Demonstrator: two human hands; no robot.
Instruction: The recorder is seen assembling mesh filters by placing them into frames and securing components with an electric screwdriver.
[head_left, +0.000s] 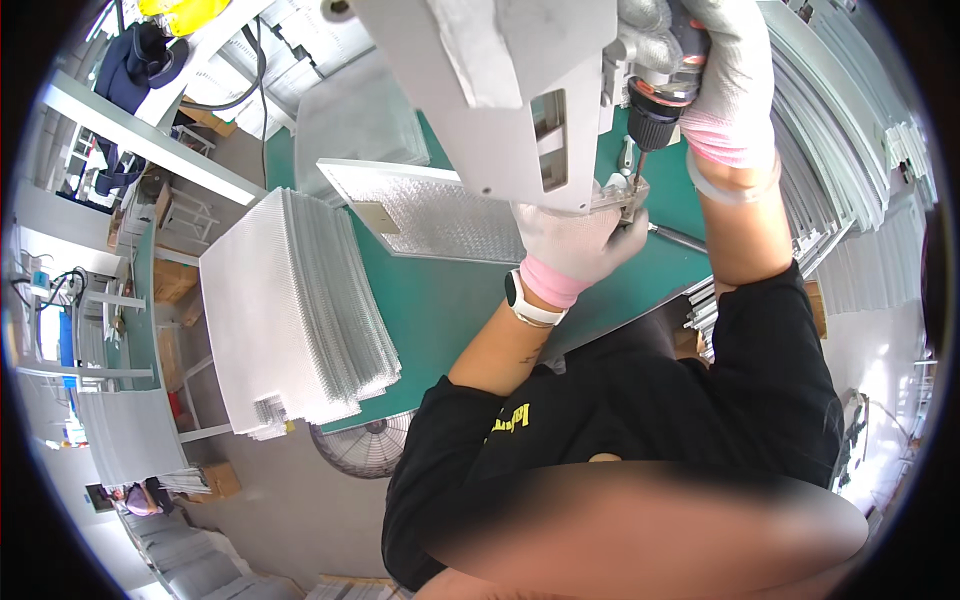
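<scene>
My right hand [735,70], in a white glove with a pink cuff, grips a power drill [657,112] with a black chuck. The drill points down, and its thin bit reaches a small silver metal bracket [628,195]. My left hand [575,240], gloved the same way, is closed at the bracket and the near right corner of a framed, textured silver panel [430,215]. That panel leans at an angle over the green tabletop [420,290]. Part of the left fingers is hidden behind a grey metal housing [520,140] close above the work.
A tall stack of textured silver sheets [290,310] stands on the table's left side, with more sheets [360,120] behind it. Long metal strips [830,130] are piled on the right. A rod-like tool [678,237] lies beside my left hand. A round fan [365,445] stands below the table edge.
</scene>
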